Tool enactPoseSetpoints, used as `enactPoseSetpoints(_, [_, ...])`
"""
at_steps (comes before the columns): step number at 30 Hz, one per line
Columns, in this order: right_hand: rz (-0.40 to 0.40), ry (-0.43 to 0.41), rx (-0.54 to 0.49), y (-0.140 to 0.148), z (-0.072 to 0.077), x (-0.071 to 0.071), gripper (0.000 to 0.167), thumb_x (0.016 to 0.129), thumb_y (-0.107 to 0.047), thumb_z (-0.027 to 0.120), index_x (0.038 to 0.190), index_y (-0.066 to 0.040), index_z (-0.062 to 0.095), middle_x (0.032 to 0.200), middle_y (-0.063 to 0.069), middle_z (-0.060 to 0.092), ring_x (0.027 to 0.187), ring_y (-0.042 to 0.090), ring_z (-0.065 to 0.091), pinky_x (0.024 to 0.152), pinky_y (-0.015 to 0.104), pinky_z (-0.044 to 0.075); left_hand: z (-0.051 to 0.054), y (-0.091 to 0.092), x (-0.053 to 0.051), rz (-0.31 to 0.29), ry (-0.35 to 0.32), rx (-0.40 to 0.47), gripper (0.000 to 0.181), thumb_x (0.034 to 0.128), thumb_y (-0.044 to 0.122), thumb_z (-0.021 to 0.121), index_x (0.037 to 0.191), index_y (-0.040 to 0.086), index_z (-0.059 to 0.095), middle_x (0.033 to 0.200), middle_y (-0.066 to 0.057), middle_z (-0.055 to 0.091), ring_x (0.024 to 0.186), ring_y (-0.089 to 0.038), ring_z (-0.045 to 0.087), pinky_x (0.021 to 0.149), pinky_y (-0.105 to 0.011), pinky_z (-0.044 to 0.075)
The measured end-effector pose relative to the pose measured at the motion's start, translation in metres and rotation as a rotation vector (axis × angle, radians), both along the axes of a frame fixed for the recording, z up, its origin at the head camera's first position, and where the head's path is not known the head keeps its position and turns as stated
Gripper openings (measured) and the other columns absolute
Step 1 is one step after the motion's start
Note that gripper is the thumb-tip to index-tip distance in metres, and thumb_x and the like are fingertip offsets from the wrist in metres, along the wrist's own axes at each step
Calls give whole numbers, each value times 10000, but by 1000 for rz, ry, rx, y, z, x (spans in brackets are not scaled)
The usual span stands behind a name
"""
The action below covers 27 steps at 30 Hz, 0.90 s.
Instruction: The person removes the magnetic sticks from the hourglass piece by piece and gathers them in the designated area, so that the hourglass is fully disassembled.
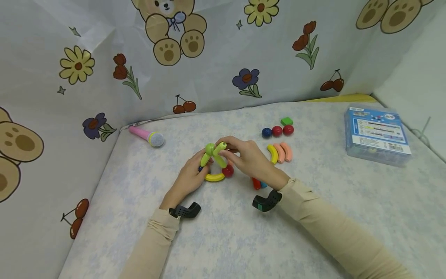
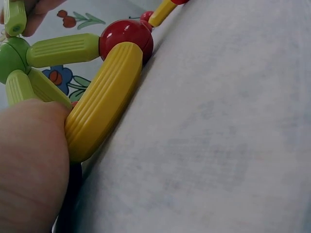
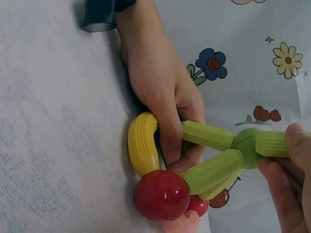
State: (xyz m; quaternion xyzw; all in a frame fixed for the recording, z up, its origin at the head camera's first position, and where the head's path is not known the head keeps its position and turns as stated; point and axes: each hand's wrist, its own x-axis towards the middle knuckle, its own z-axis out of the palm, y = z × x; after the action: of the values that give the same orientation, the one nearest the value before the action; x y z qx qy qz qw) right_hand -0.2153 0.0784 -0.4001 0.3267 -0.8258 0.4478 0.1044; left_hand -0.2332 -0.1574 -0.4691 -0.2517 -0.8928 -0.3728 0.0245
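A toy frame of rods and balls stands on the table, with a green ball [image 1: 210, 149] at its top and green rods sloping down from it. Along its base runs a curved yellow rod [image 2: 104, 99] joined to a red ball [image 3: 162, 195]. My left hand [image 1: 191, 172] grips the frame low on its left side, thumb and fingers round its lower part. A short green rod [image 3: 272, 144] meets the top ball, and my right hand [image 1: 248, 155] pinches its outer part between thumb and fingers. The left fingers hide part of the base.
Right of the frame lie a blue ball [image 1: 266, 133], two red balls, a green block [image 1: 287, 121] and curved yellow and pink rods [image 1: 279, 153]. Red and blue pieces [image 1: 256, 183] lie partly under my right wrist. A pink toy microphone [image 1: 146, 135] and a clear box [image 1: 378, 135] stand farther off.
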Motion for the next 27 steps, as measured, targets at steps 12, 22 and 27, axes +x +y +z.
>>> enactPoseSetpoints(12, [-49,-52,1,15,3,8,381,1029,-175,649,1399,-89,607,1175,69,740,994,201,744,913,375,599,0,0,-1,10,1,-5,229,1020,68,571,1236,85,647,1235,-64,645,1120,-231,639,983,-458,509])
enactPoseSetpoints(22, [-75,-182,-75,46,3,24,418,1019,-84,644,1395,-66,463,1150,167,690,917,233,770,800,368,628,1,1,1,9,-3,-4,188,1033,95,552,1192,92,653,1310,-57,611,1137,-228,620,994,-462,494])
enactPoseSetpoints(27, [-112,-196,-31,65,-3,35,499,953,-21,720,1401,-76,507,1266,179,646,946,242,756,811,333,624,1,1,2,25,-11,-18,200,1038,123,540,1206,103,647,1350,-58,597,1217,-244,599,1050,-487,470])
